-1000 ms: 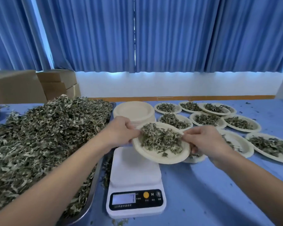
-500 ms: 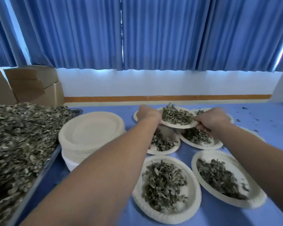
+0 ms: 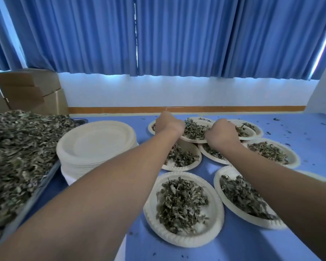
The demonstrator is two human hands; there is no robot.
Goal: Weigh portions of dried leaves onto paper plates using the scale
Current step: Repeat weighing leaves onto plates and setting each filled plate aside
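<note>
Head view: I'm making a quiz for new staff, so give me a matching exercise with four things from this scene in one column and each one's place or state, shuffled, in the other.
Things:
1. plate stack
2. tray
3. held plate
4. boxes

Places or states:
A. far left, behind the tray
B. between left hand and right hand
C. empty, right of the tray
D. heaped with leaves

Pairs: 1-C, 2-D, 3-B, 4-A.
</note>
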